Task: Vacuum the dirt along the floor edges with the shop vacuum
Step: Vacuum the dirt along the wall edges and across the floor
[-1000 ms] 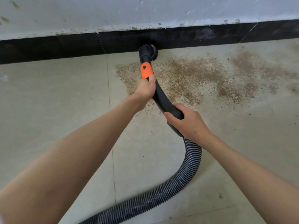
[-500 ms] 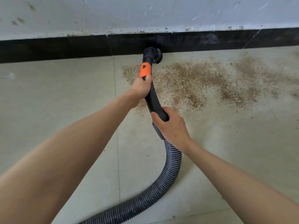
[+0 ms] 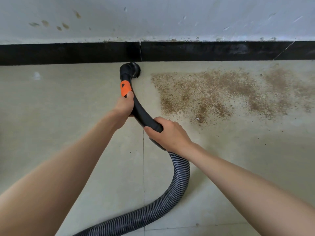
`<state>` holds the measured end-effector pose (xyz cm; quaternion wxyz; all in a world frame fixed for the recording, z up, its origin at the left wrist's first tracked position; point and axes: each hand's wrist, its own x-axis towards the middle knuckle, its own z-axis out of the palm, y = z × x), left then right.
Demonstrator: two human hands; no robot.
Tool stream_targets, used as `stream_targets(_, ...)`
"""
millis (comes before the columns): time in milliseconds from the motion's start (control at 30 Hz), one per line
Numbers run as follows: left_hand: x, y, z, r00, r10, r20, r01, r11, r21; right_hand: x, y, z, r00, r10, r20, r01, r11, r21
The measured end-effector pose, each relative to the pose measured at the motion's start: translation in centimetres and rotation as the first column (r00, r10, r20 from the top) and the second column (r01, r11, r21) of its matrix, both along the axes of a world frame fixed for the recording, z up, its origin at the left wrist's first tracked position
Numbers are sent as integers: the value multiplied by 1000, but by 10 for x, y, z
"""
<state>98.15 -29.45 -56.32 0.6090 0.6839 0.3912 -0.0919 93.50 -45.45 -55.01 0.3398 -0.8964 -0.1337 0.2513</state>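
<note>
While both hands grip the curved wand, the following values apply, each place given relative to the black baseboard (image 3: pixel 68 53).

Brush nozzle (image 3: pixel 132 69): round, black, bristled at its rim; sits on the floor directly below the baseboard, touching or nearly touching it, close to the vertical baseboard joint.

Wand (image 3: pixel 141 113): rigid, smooth black plastic tube, curved; runs from the nozzle away from the baseboard toward the person. Judged light and stiff; it should transmit steering force without flexing.

Orange collar (image 3: pixel 125 88): smooth plastic sleeve on the wand, just below the nozzle neck.

Left hand (image 3: pixel 124 106): fingers wrapped round the wand just under the orange collar, the end nearer the baseboard. Judged the steering grip.

Right hand (image 3: pixel 168 133): fingers curled round the wand's lower end, farther from the baseboard, where the tube meets the hose. Judged the supporting grip.

Hose (image 3: pixel 180 176): ribbed, corrugated, grey-black; loops away from the baseboard toward the bottom edge of view. Judged flexible and springy; it may drag or pull against the wand.

Dirt patch (image 3: pixel 213 92): brown, granular, loose; spreads on the floor below the baseboard, right of the nozzle and apart from it.

Floor tiles (image 3: pixel 51 108): pale, smooth, faintly glossy, with thin grout lines; judged low in friction under bristles.

Wall (image 3: pixel 153 19): pale, scuffed and spotted, above the baseboard.

Vacuum body: not in view.
</note>
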Motion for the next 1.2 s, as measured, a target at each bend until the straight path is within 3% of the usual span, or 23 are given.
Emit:
stream_targets(467, 44, -120, 4, 951, -309, 7, 309, 951, 35, 10, -105, 1, 967, -253, -26, 254, 966, 52)
stream_targets(767, 76, -206, 13, 874, -484, 43, 483, 875, 39, 22, -165, -9, 869, -493, -39, 493, 858, 144)
stream_targets(967, 87, -204, 14, 902, -431, 44, 430, 903, 13, 37, -164, -12, 877, -480, -27, 477, 864, 161)
stream_targets(1200, 68, -135, -2, 967, -254, 14, 252, 964, 88, 38, -118, -12, 965, -262, -2, 261, 960, 102)
